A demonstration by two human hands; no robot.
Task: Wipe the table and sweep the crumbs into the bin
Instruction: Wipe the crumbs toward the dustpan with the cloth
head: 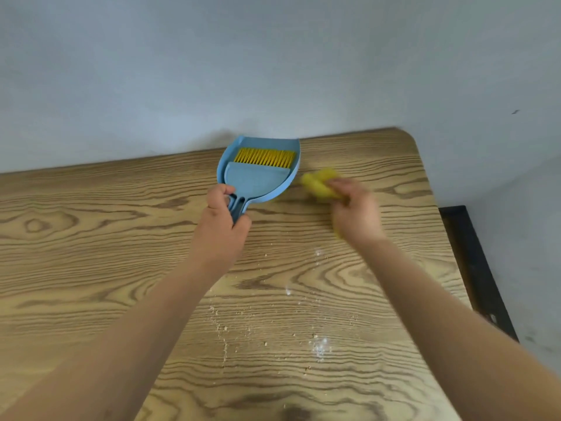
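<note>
Centrally, left hand [223, 220] is gripping the dustpan [258, 170] handles, brush nested: light, stiff plastic. Right hand [353, 208] is clutching soft yellow cloth [318, 183], blurred. Crumbs [239, 326] lying lower-centre on table [91, 238].

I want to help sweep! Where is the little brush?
In the head view, the yellow-bristled brush lies nested in the blue dustpan at the table's far edge by the wall, its handle held by the left hand.

your two forearms show bare from the lower edge of the picture up to the wrists, with no sleeve on either. your left hand [223, 221] and right hand [355, 212] wear no gloves; the right one is blurred.
</note>
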